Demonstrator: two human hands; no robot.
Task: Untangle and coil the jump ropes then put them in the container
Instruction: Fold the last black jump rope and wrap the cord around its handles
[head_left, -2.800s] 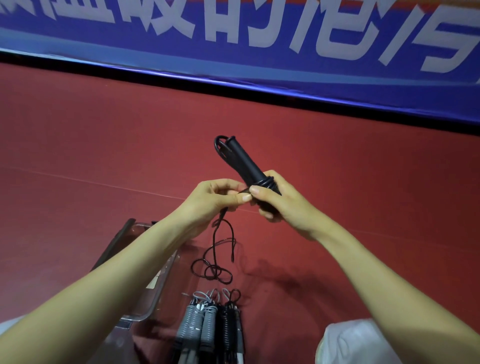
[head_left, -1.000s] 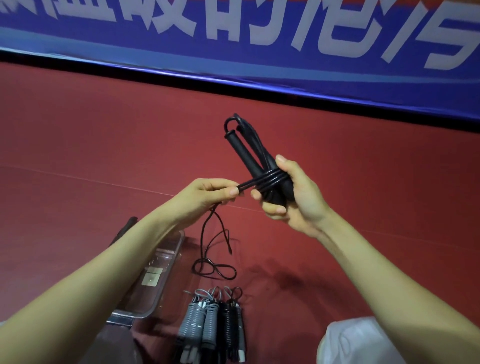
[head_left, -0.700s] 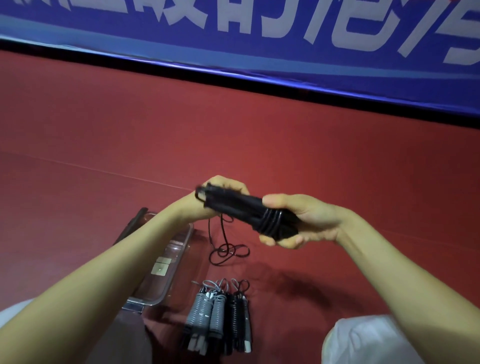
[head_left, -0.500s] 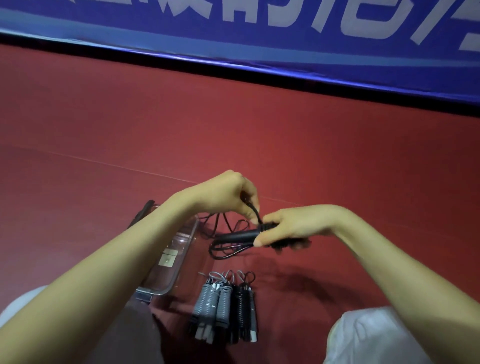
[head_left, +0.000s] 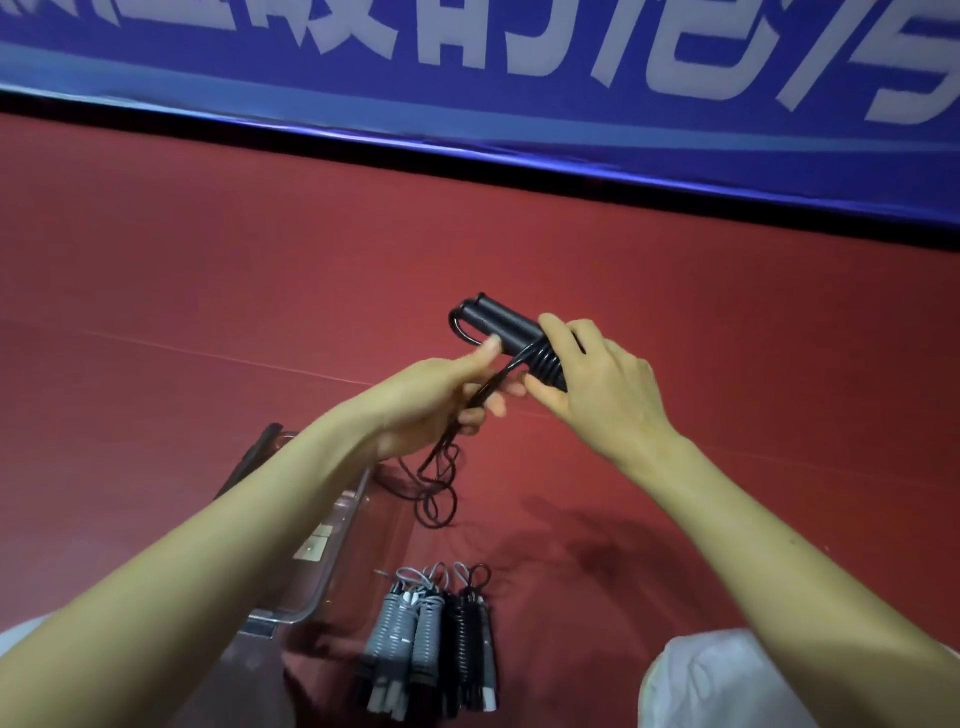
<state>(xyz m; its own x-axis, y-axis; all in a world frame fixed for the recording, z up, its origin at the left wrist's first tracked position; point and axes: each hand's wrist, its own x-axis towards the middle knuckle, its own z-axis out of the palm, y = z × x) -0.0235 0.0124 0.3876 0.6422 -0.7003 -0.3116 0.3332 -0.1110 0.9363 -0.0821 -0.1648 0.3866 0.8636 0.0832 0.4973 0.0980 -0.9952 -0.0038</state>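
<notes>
The person is at the coiling step. The black jump rope (head_left: 498, 323) is held up above the red floor (head_left: 208, 291). Its two handles lie side by side in the right hand (head_left: 597, 387), whose fingers and thumb curl round them at the place where several turns of cord bind them. The left hand (head_left: 441, 400) pinches the loose cord (head_left: 435, 501) between thumb and fingers, just beside the handles. The rest of this cord hangs down and lies in a few loops on the floor, near the clear container (head_left: 345, 535).

I judge that the next move is another tight turn round the handles, repeated until the tail is used up, and then the end tucked in so it does not spring open.

Counted: one rope in the hands and one container. Beside it on the floor there are two grey bundles (head_left: 402, 634) and, I think, two black bundles (head_left: 465, 629), but the dark ones are hard to separate.
</notes>
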